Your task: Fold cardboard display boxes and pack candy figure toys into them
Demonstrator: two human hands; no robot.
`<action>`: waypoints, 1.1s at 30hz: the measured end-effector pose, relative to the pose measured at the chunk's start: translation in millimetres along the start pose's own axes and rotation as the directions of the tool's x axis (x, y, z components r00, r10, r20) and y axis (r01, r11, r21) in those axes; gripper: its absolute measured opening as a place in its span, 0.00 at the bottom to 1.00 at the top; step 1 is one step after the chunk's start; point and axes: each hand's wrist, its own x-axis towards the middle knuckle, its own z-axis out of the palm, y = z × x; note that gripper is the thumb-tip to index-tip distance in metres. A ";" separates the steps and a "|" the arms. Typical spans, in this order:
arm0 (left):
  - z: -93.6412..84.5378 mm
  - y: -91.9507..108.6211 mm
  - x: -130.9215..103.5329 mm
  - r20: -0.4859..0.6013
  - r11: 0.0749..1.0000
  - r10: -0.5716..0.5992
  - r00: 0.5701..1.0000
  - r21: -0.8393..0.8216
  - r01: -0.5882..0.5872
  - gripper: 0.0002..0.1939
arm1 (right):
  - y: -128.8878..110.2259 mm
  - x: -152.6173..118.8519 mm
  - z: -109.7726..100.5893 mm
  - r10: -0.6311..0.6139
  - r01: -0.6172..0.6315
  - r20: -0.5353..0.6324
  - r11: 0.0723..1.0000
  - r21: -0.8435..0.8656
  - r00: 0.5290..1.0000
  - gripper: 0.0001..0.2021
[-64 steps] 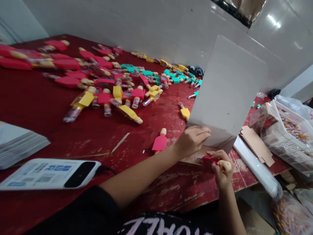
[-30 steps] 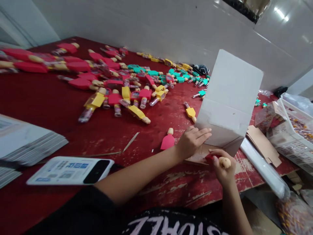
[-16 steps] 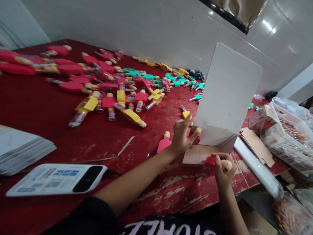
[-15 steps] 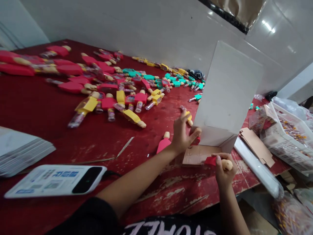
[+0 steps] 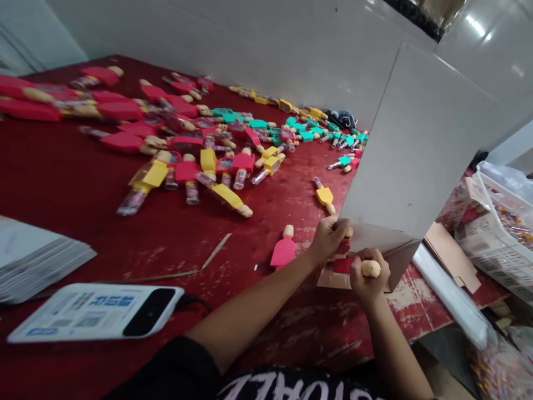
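Red under both grips, left newly closed

Changed since half a second ago from spread to curled at left hand: now apparently gripping tan-ended red toy at left inner side of carton. Shifted further in over carton: second red toy, clenched in right hand, tan end protruding. Judged to leave neither hand spare for yellow toy, lying just beside carton.

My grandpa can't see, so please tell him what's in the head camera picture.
The right hand grips a red toy at an open cardboard box, with the left hand at another red toy. Red, yellow and green toys lie scattered across the red table.
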 end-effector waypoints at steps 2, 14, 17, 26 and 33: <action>0.3 0.6 0.6 0.002 1.000 -0.009 1.000 -0.012 0.009 0.28 | -0.7 5.2 5.4 0.023 -0.025 -0.054 0.999 -0.043 0.998 0.06; -26.0 8.8 -12.1 0.096 0.920 -0.022 0.995 0.391 -0.017 0.33 | 14.8 -1.1 44.7 -0.160 0.140 -0.115 0.976 -0.164 0.980 0.20; -51.8 6.4 -44.6 -0.006 0.614 0.074 0.997 0.788 -0.041 0.35 | 14.7 -0.8 43.9 -0.149 0.131 -0.110 0.978 -0.161 0.983 0.19; -127.5 -3.1 -124.2 -0.303 0.210 -0.218 0.928 0.914 0.348 0.24 | -12.6 -22.3 3.9 -0.166 0.185 -0.276 0.982 0.045 0.947 0.21; -90.0 28.9 -143.9 -0.253 0.937 -0.139 0.957 0.280 0.210 0.24 | -39.9 -26.2 -32.9 0.155 -0.100 -0.067 0.857 0.506 0.986 0.12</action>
